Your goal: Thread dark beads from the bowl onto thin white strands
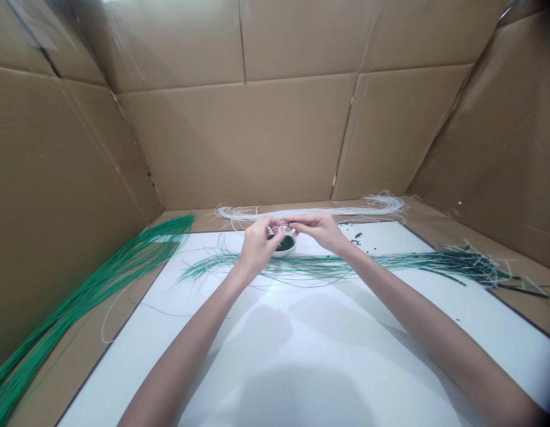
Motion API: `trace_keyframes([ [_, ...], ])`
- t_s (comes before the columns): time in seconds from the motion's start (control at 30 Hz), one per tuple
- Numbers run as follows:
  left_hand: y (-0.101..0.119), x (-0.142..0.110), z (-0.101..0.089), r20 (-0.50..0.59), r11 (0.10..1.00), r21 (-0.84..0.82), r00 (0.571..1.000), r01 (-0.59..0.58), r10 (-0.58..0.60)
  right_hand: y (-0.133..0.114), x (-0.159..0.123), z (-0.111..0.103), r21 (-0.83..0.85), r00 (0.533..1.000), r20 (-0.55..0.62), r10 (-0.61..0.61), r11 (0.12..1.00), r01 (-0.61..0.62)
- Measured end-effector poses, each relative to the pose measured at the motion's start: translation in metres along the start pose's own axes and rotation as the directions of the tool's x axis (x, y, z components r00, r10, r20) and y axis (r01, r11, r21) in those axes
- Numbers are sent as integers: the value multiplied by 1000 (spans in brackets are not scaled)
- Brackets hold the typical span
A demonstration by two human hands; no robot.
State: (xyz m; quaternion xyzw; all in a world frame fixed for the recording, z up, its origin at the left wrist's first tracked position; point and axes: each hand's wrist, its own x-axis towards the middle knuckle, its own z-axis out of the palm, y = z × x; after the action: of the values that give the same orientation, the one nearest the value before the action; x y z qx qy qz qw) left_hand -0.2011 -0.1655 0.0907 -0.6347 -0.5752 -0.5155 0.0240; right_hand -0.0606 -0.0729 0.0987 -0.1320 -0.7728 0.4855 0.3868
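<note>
Since I'm only watching through the head cam, take this with some salt, but it looks like the fiddly fingertip step is on: the left hand and right hand meet above the bowl, both pinching, with a thin strand between them and a tiny dark bit at the right fingertips. Can't tell if the strand goes into the bit or just touches it, way too small on my feed. My guess is the two are being lined up, so the next move calls for a light pinch and tiny finger movements, no arm swings. Dark pellets fill the bowl, so a drop probably isn't a disaster. Room-wise, I like the near side of the board: mostly just shadows, plenty of space for pulling the elbows back. Sideways I'd be pickier. A green bundle runs across under both forearms and could snag, loose crumbs sit past the right hand, and another green hank lies along the left edge. Far side's tightest, with white wires just beyond the board and the cardboard wall behind.
</note>
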Motion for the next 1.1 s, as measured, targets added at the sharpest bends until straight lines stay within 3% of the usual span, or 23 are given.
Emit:
trace_keyframes([
  [0.57, -4, -1, 4, 28, 999, 11, 999, -35, 35, 1, -2, 2, -107, 999, 42, -25, 994, 30],
  [0.87, -4, -2, 3, 42, 999, 21, 999, -35, 34, 7, 0, 1, -166, 995, -98, -30, 986, 13],
  [1.1, -6, -2, 3, 26, 997, 31, 997, -71, 70, 2, 0, -1, -244, 997, 36, -71, 967, 78],
])
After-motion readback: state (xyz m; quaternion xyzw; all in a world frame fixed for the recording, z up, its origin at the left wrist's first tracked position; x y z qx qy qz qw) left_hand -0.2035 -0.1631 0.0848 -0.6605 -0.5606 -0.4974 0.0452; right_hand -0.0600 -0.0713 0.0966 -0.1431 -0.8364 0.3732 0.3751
